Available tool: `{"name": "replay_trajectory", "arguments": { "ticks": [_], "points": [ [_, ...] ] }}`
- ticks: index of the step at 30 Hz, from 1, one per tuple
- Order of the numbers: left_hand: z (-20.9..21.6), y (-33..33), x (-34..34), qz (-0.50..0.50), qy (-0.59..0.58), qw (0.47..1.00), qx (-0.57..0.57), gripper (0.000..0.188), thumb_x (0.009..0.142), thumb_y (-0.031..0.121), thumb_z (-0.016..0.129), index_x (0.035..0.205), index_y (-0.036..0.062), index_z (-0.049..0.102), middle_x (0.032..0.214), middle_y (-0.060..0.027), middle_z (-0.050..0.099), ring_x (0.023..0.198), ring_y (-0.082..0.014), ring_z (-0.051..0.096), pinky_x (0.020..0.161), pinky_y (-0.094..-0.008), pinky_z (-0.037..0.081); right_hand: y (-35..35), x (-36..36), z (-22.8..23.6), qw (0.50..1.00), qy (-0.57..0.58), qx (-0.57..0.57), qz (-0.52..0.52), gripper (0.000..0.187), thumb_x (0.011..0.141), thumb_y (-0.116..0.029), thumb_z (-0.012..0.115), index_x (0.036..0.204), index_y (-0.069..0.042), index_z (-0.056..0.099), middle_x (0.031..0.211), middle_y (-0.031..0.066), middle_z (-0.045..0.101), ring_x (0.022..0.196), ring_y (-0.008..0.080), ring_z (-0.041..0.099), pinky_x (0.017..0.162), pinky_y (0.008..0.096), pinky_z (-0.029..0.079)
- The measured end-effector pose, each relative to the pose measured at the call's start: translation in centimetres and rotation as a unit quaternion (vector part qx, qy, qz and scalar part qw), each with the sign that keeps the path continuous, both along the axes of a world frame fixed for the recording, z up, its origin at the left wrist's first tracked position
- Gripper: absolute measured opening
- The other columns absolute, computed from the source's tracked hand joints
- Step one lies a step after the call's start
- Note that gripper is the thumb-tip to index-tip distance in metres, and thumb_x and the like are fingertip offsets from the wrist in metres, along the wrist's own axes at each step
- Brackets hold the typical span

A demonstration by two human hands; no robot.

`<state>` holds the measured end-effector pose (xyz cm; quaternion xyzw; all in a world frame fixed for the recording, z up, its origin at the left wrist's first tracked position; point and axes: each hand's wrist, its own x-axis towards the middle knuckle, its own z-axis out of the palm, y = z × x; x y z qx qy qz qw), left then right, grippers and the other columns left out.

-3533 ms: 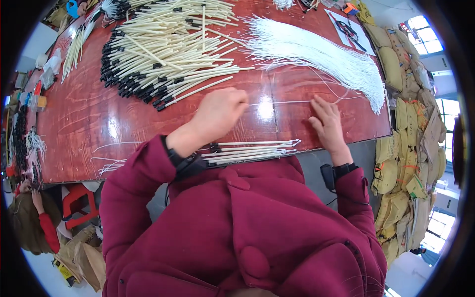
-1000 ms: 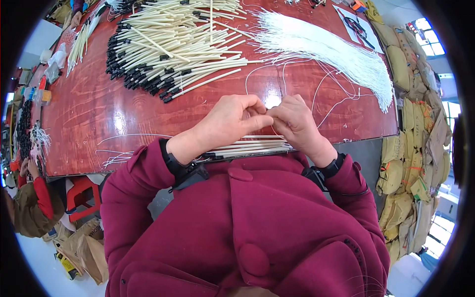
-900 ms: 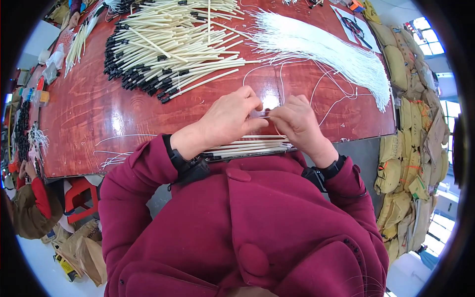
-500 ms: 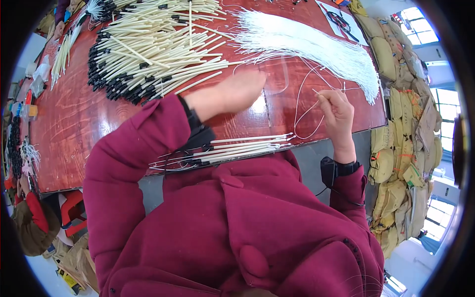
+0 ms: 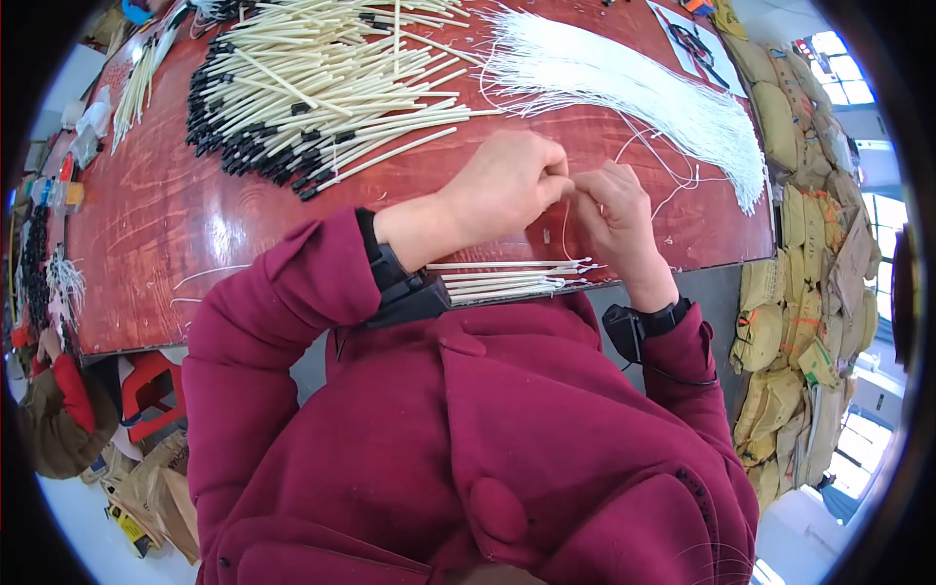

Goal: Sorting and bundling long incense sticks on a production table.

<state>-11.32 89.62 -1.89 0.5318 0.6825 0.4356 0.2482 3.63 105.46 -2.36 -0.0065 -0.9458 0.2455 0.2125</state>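
My left hand [image 5: 507, 185] is closed in a pinch above the near part of the table, its fingertips against those of my right hand [image 5: 619, 210]. The right fingers are also pinched together. Where the two pinches meet, a thin white cord [image 5: 567, 232] runs down in a narrow loop; its ends are hidden by the fingers. Just below the hands, several cream sticks [image 5: 507, 276] with white cord loops at their right ends lie along the table's near edge. Beyond my right hand spreads a long bundle of white cords [image 5: 624, 83], with a few loose strands trailing toward me.
A large pile of cream sticks with black ends [image 5: 331, 102] covers the far left of the red table [image 5: 146, 263]. Dark cutters [image 5: 694, 44] lie on a white sheet at the far right. Stacked sacks [image 5: 809, 224] line the right side. A red stool [image 5: 151, 400] stands at lower left.
My left hand has moved right and my right hand slightly left, so their fingertips now meet. The wide cord loop beside my right hand has drawn in between the hands.
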Motion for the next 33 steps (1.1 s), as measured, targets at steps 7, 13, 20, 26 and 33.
{"name": "replay_trajectory", "arguments": {
  "ticks": [7,13,20,26,33],
  "points": [
    [-0.5,-3.9,0.7,0.133,-0.187,0.973,0.016,0.023,0.094,0.019,0.069,0.090,-0.0033,0.068,0.072,-0.0114,0.069,0.063,-0.0172,0.064,0.060,-0.0325,0.050,-2.0,-1.2,-0.6,0.997,0.003,0.002,0.074,0.008,0.083,-0.006,0.073,0.091,-0.008,0.069,0.075,0.0066,0.062,0.072,0.0266,0.056,0.072,0.0386,0.041],
    [-0.6,-5.0,1.8,0.144,-0.168,0.975,-0.012,0.027,0.094,0.023,0.070,0.087,-0.0036,0.068,0.069,-0.0101,0.069,0.065,-0.0156,0.065,0.059,-0.0337,0.050,-3.2,-2.1,-0.3,0.995,0.010,0.028,0.092,0.009,0.083,-0.009,0.074,0.089,-0.008,0.067,0.073,0.0056,0.060,0.072,0.0257,0.055,0.072,0.0385,0.041],
    [-2.6,-7.0,0.4,0.164,-0.081,0.983,0.002,0.024,0.097,0.022,0.067,0.091,-0.0012,0.066,0.068,-0.0056,0.064,0.064,-0.0099,0.060,0.058,-0.0321,0.048,-2.2,-1.5,-0.5,0.992,0.002,0.089,0.092,0.009,0.084,-0.008,0.073,0.091,-0.008,0.069,0.082,0.0048,0.063,0.078,0.0263,0.055,0.075,0.0384,0.040],
    [-5.2,-13.8,-2.0,0.250,0.081,0.958,-0.116,0.022,0.095,0.019,0.067,0.088,-0.0014,0.065,0.071,-0.0156,0.066,0.064,-0.0263,0.065,0.060,-0.0386,0.048,4.6,1.5,-2.1,0.985,-0.047,0.166,0.006,0.012,0.085,-0.009,0.073,0.097,-0.008,0.071,0.099,0.0059,0.067,0.096,0.0276,0.058,0.088,0.0407,0.043],
    [-5.3,-16.5,-2.2,0.300,0.073,0.933,-0.188,0.022,0.094,0.022,0.067,0.087,0.0009,0.065,0.079,-0.0192,0.070,0.079,-0.0413,0.067,0.072,-0.0505,0.052,4.4,2.7,-2.3,0.983,-0.084,0.160,-0.020,0.048,0.099,-0.039,0.060,0.133,-0.005,0.065,0.144,0.0114,0.057,0.124,0.0321,0.051,0.107,0.0434,0.039]
  ]
}}
